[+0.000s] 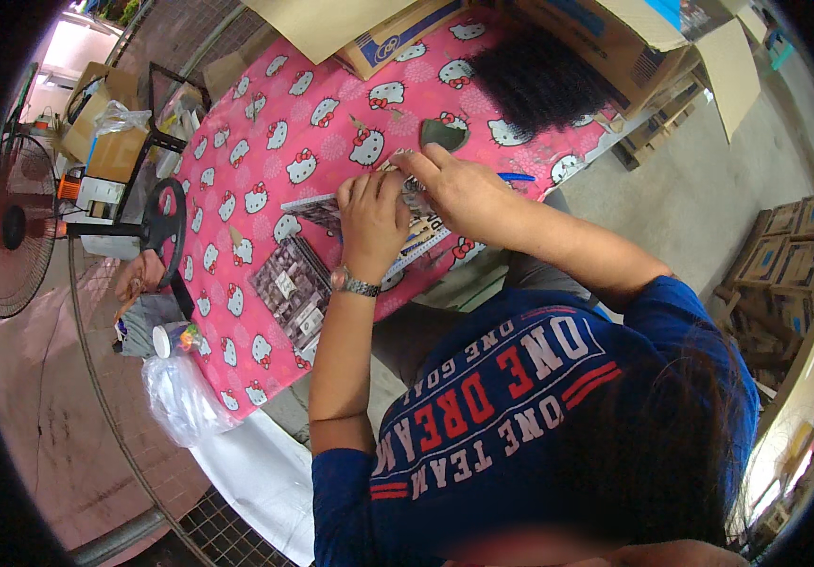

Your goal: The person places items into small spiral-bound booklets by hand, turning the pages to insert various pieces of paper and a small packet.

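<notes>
My left hand [374,215], with a metal-banded watch at its wrist, is closed over a printed booklet [419,236] in grey, black and cream. At the booklet's upper edge my right hand [454,189] is closed, its thumb and fingers pinched; the fingertips are partly hidden. One flap of the booklet stands out to the left of my left hand. A second printed booklet [292,288], with a dark photo pattern and pale labels, lies flat left of my left forearm. Just beyond my right hand sits a dark green piece [445,135], and a blue pen-like stick [518,177] lies beside my right wrist.
The pink cartoon-print tablecloth [256,241] covers the table. A bristly black pile [539,83] lies at the far right, by an open cardboard box [615,57]. A standing fan [15,227], a clear plastic bag [185,402] and a jar [175,338] are left. Stacked cartons [790,274] stand right.
</notes>
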`<move>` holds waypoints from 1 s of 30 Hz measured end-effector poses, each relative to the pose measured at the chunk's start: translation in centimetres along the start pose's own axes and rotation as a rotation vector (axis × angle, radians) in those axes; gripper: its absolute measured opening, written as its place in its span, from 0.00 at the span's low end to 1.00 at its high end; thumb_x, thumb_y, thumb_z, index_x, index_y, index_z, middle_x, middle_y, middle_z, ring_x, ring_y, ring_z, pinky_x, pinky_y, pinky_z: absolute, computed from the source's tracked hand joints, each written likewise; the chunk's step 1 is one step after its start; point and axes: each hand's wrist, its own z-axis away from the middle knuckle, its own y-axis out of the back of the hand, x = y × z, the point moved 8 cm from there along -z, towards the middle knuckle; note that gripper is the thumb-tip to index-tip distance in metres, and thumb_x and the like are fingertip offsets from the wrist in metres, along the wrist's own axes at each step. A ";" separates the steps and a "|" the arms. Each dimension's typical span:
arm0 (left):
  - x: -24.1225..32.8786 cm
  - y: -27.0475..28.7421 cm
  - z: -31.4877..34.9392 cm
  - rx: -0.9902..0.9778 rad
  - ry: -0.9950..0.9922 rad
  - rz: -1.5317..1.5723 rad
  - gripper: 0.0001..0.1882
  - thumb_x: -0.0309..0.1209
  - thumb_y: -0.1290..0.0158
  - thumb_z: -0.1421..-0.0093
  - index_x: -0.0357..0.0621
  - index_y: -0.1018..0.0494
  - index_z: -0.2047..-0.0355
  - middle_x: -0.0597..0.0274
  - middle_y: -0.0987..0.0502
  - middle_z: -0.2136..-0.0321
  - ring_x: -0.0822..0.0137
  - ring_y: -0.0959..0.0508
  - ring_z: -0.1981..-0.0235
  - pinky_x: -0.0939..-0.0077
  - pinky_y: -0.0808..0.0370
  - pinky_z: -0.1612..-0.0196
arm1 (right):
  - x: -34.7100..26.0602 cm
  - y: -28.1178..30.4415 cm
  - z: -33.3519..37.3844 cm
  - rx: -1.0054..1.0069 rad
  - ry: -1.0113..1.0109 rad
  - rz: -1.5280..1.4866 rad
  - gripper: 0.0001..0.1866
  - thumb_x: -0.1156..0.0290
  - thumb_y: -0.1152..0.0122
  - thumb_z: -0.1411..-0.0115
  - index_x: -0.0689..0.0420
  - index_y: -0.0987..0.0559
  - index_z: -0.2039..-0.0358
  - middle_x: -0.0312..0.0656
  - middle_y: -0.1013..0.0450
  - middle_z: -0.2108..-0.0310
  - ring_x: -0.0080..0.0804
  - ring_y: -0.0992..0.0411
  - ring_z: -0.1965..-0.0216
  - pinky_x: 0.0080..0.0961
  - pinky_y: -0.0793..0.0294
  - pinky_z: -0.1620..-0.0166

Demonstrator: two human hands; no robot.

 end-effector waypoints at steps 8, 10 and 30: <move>-0.7 -0.6 -0.1 0.000 0.096 -0.007 0.14 0.24 0.47 0.50 0.47 0.27 0.60 0.58 0.26 0.57 0.53 0.32 0.46 0.52 0.43 0.39 | 19.1 -9.3 -1.3 -0.171 -0.566 -0.180 0.25 0.49 0.51 0.35 0.57 0.27 0.50 0.54 0.24 0.63 0.50 0.24 0.60 0.49 0.25 0.58; -1.2 0.1 0.3 0.060 0.183 -0.054 0.12 0.26 0.45 0.49 0.46 0.27 0.62 0.55 0.27 0.55 0.48 0.36 0.42 0.46 0.45 0.38 | 20.1 -12.3 1.1 -0.142 -0.588 0.129 0.25 0.48 0.48 0.37 0.55 0.26 0.50 0.53 0.29 0.54 0.51 0.30 0.51 0.51 0.28 0.53; -1.2 0.3 0.4 0.048 0.142 0.228 0.21 0.40 0.31 0.58 0.44 0.26 0.69 0.58 0.28 0.68 0.53 0.31 0.58 0.59 0.34 0.54 | 5.4 -0.5 0.6 -0.600 -0.156 -1.740 0.28 0.61 0.43 0.44 0.63 0.27 0.45 0.42 0.28 0.49 0.30 0.32 0.47 0.29 0.37 0.42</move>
